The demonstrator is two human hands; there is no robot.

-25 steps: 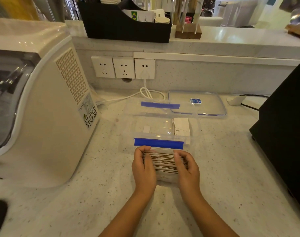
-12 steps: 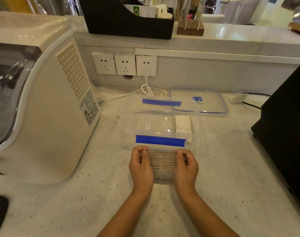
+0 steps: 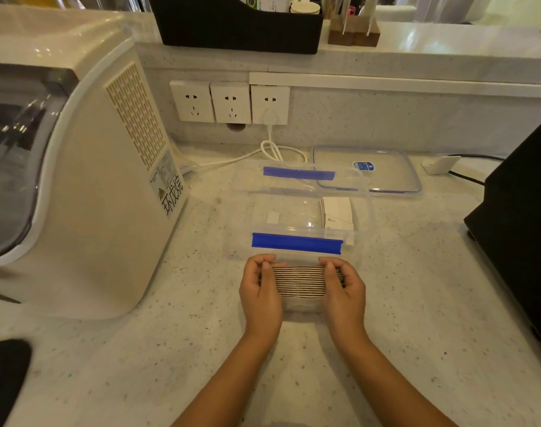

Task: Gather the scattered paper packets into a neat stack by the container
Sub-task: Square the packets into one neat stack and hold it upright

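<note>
A bundle of several thin paper packets (image 3: pixel 300 282) stands on edge on the speckled counter, just in front of a clear plastic container (image 3: pixel 364 211) with blue clip flaps. My left hand (image 3: pixel 261 291) presses the bundle's left end and my right hand (image 3: pixel 343 291) presses its right end, so the packets are squeezed between them. The edges look even and tightly aligned. Inside the container lie a white packet (image 3: pixel 338 212) at the right and a small white piece (image 3: pixel 272 217) at the left.
A large cream appliance (image 3: pixel 87 186) fills the left side. The container's clear lid (image 3: pixel 367 169) lies behind it, near a white cable (image 3: pixel 275 151) and wall sockets (image 3: pixel 230 101). A black device (image 3: pixel 521 217) stands at the right. A black organiser (image 3: pixel 238 26) sits on the raised ledge.
Both hands have squeezed the packets into a tighter, more even bundle and shifted it slightly closer to the container. The view has tilted a little downward.
</note>
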